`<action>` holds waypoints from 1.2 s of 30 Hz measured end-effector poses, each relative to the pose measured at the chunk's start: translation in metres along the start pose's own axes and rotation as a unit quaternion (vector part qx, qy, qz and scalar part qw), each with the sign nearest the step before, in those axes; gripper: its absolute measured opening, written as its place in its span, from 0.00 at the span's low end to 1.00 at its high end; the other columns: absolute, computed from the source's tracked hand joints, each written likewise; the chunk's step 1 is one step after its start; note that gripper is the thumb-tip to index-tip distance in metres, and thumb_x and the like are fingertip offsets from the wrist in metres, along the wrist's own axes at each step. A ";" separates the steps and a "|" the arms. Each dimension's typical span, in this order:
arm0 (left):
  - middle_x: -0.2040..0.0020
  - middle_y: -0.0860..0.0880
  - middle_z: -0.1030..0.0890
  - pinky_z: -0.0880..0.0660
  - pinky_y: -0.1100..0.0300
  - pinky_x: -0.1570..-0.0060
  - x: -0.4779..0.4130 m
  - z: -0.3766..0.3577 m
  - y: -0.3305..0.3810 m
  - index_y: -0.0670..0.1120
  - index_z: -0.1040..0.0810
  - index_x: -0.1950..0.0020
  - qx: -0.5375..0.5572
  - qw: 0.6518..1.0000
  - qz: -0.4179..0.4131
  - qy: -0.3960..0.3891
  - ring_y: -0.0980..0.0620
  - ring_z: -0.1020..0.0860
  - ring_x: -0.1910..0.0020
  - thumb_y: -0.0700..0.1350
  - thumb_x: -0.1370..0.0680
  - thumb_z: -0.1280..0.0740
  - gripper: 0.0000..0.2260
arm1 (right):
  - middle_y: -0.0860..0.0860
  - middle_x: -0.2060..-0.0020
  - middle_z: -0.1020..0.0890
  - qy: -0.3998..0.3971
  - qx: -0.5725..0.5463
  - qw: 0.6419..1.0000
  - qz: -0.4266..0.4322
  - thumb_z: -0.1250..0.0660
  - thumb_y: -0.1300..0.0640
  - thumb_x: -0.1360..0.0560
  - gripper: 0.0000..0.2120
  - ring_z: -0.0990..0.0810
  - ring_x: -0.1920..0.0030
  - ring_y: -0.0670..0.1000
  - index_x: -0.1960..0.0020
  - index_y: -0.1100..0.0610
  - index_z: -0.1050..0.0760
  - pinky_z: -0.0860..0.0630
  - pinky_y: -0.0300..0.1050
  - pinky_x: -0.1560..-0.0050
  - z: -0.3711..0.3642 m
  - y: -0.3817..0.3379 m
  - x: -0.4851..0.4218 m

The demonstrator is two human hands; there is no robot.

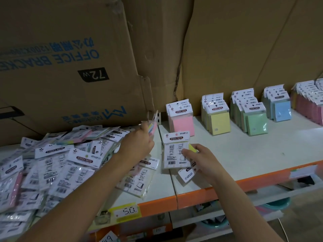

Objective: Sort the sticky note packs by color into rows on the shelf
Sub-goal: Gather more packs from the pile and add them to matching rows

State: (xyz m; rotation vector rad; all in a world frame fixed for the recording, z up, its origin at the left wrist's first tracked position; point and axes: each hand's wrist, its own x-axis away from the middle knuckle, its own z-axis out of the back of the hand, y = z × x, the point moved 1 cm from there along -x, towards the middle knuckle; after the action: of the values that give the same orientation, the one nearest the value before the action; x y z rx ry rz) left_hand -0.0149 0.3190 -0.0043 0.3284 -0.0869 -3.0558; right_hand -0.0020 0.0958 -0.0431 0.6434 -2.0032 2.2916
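- Two packs are in your hands: your left hand (138,143) pinches a blurred pack (152,124), which sticks up above its fingers.
- Your right hand (201,159) grips a back-side-up pack (173,154), thumb pressed on its face.
- Beyond that grip, on the shelf (244,154), stand the pink row (181,120), yellow row (217,117), green row (251,119) and blue row (278,106).
- Left of your left wrist lies the loose pile (52,163).

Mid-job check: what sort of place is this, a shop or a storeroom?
Probably a stationery shop or its stockroom: a price tag reading 5.0 on the orange shelf edge, retail sticky note packs standing in colour rows, and big cardboard cartons behind.
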 end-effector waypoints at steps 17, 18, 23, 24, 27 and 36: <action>0.55 0.54 0.16 0.19 0.53 0.66 0.109 -0.021 0.024 0.63 0.25 0.52 0.687 0.650 0.325 0.016 0.52 0.15 0.59 0.57 0.38 0.36 0.14 | 0.57 0.60 0.18 0.194 0.381 0.795 0.430 0.23 0.64 0.31 0.19 0.19 0.62 0.58 0.42 0.61 0.22 0.23 0.48 0.72 -0.056 -0.018 0.051; 0.55 0.53 0.15 0.18 0.48 0.64 0.112 -0.023 0.026 0.64 0.25 0.51 0.694 0.641 0.327 0.013 0.50 0.14 0.58 0.57 0.38 0.35 0.15 | 0.57 0.59 0.17 0.199 0.390 0.783 0.442 0.22 0.66 0.34 0.20 0.18 0.61 0.59 0.43 0.61 0.21 0.21 0.50 0.72 -0.056 -0.015 0.053; 0.50 0.48 0.15 0.20 0.38 0.47 0.124 -0.022 0.045 0.64 0.22 0.50 0.739 0.593 0.320 0.020 0.45 0.16 0.50 0.62 0.37 0.30 0.16 | 0.55 0.55 0.16 0.156 0.411 0.758 0.481 0.19 0.67 0.38 0.24 0.17 0.55 0.60 0.43 0.63 0.20 0.20 0.46 0.65 -0.044 0.000 0.060; 0.50 0.47 0.15 0.20 0.40 0.47 0.124 -0.023 0.047 0.62 0.21 0.46 0.759 0.560 0.332 0.011 0.45 0.16 0.49 0.63 0.37 0.28 0.21 | 0.55 0.55 0.16 0.147 0.407 0.760 0.484 0.20 0.66 0.36 0.24 0.17 0.55 0.59 0.42 0.63 0.20 0.19 0.46 0.63 -0.041 0.003 0.062; 0.47 0.47 0.15 0.19 0.49 0.55 0.121 -0.021 0.051 0.56 0.19 0.42 0.801 0.495 0.336 -0.011 0.46 0.16 0.48 0.60 0.35 0.23 0.23 | 0.54 0.50 0.16 0.122 0.423 0.750 0.493 0.26 0.61 0.28 0.18 0.21 0.50 0.56 0.39 0.62 0.21 0.18 0.48 0.58 -0.032 0.012 0.065; 0.48 0.49 0.14 0.20 0.57 0.64 0.121 -0.023 0.072 0.57 0.20 0.41 0.808 0.469 0.354 -0.036 0.51 0.15 0.52 0.56 0.34 0.25 0.22 | 0.36 0.45 0.26 0.050 0.329 0.831 0.447 0.37 0.52 0.23 0.19 0.26 0.43 0.48 0.35 0.58 0.23 0.24 0.37 0.47 -0.007 0.019 0.077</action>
State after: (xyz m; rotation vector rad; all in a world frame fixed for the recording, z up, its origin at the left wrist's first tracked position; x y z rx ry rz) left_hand -0.1233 0.2377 -0.0471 0.0831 -2.2937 -1.1666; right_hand -0.0802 0.0804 -0.0366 -0.6084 -1.5846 3.4679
